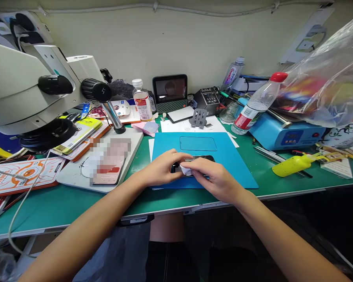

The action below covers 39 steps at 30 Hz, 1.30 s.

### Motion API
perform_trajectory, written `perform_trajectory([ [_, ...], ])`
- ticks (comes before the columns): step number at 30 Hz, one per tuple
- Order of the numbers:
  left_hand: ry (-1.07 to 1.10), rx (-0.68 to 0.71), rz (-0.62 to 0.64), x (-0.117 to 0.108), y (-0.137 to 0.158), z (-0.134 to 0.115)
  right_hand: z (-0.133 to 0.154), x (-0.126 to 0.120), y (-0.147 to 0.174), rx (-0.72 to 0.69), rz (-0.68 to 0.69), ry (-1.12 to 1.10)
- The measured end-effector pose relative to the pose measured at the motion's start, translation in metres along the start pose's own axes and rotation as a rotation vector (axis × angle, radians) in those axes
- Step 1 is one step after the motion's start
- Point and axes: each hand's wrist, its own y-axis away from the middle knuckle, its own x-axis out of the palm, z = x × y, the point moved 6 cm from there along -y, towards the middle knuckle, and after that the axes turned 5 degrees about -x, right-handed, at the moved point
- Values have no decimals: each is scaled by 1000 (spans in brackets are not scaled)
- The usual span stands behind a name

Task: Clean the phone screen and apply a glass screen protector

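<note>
A dark, opened-looking phone (207, 158) lies on the blue mat (235, 164), largely covered by my hands. My left hand (164, 167) curls round its left end, thumb and fingers closed on it. My right hand (213, 176) pinches a small white piece, like a wipe or tissue (186, 169), against the phone's surface; its exact kind is hard to make out. Just beyond, a thin black phone-shaped frame (198, 143) lies flat on the mat.
A microscope (29, 94) stands at left, with a lit phone (111, 162) on its base. To the right are a red-capped bottle (257, 103), a blue machine (285, 131) and a yellow squeeze bottle (292, 164). A small screen device (170, 92) stands by the wall.
</note>
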Motion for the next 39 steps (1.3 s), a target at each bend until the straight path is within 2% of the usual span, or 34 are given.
perform_trajectory([
  [4, -64, 55, -9, 2, -2, -4, 2, -1, 3, -43, -24, 2],
  [12, -188, 91, -335, -18, 3, 2, 3, -14, 2, -126, -124, 190],
  [15, -239, 114, -295, -20, 3, -1, -2, -13, 10, -125, -95, 223],
  [20, -231, 138, -58, -12, 3, -8, -10, -11, 33, -48, 0, 211],
  [22, -211, 111, -11, -10, 3, -7, -6, -13, 39, -21, 31, 217],
  [24, -196, 57, -16, -11, 2, -3, 3, -16, 41, 16, 18, 243],
  [26, -189, -8, -75, -14, 0, 3, 14, -15, 38, 65, -1, 297],
  [30, -155, -130, -200, -20, 0, 15, 24, 13, 27, 149, 151, 441],
  [32, -139, -166, -208, -19, 0, 19, 20, 29, 20, 189, 236, 489],
  [35, -140, -185, -199, -17, 0, 21, 13, 40, 9, 232, 292, 491],
  [39, -154, -208, -208, -18, -1, 22, 13, 36, -2, 244, 249, 411],
])
